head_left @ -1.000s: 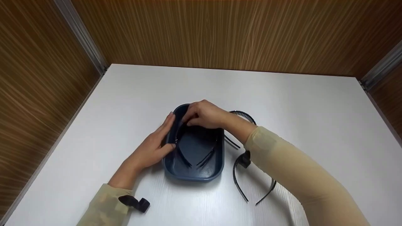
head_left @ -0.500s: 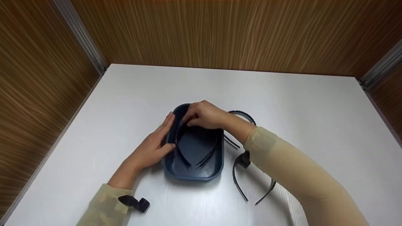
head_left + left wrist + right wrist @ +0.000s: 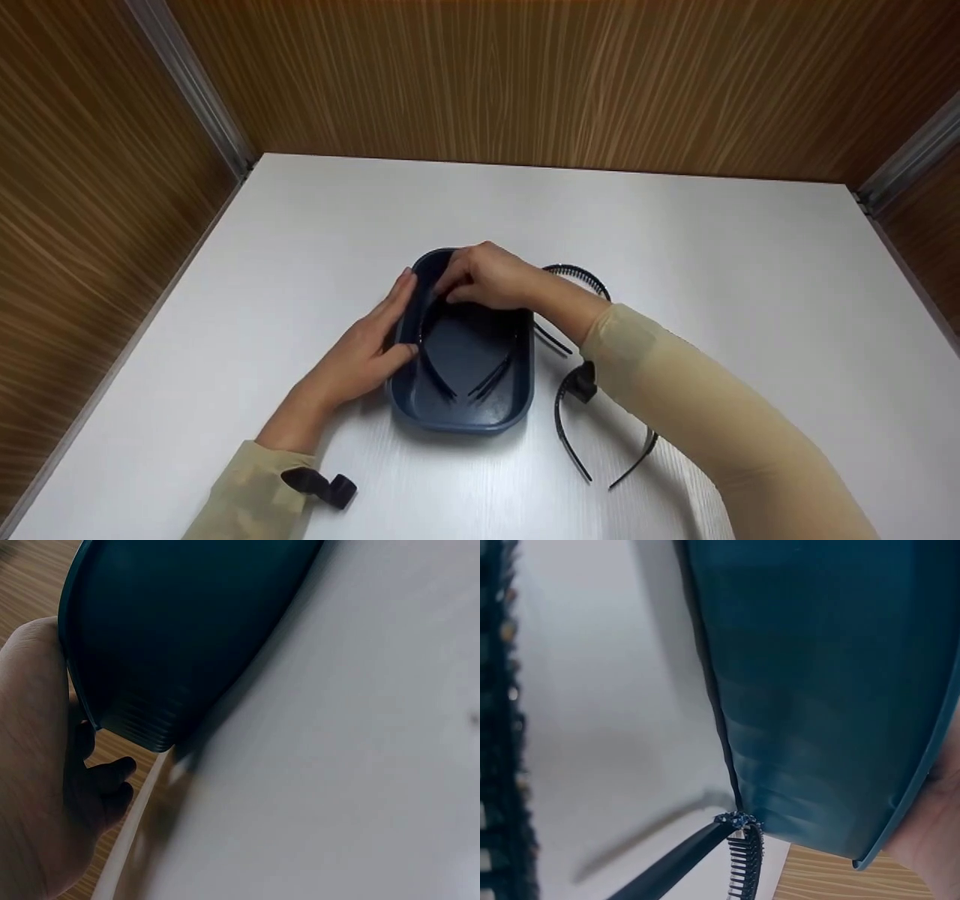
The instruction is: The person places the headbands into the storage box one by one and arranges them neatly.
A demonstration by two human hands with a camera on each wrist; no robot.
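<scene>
The dark blue tray (image 3: 463,411) sits at the centre of the white surface (image 3: 675,240). The left hand (image 3: 360,352) rests against its left wall, fingers straight and together. The right hand (image 3: 487,274), fingers curled, pinches a black headband (image 3: 439,379) lying inside the tray. 2 more headbands (image 3: 577,450) lie just right of the tray.

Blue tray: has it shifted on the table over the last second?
No. The blue tray keeps its place against the headband lying to its right, with the left hand at its side.
</scene>
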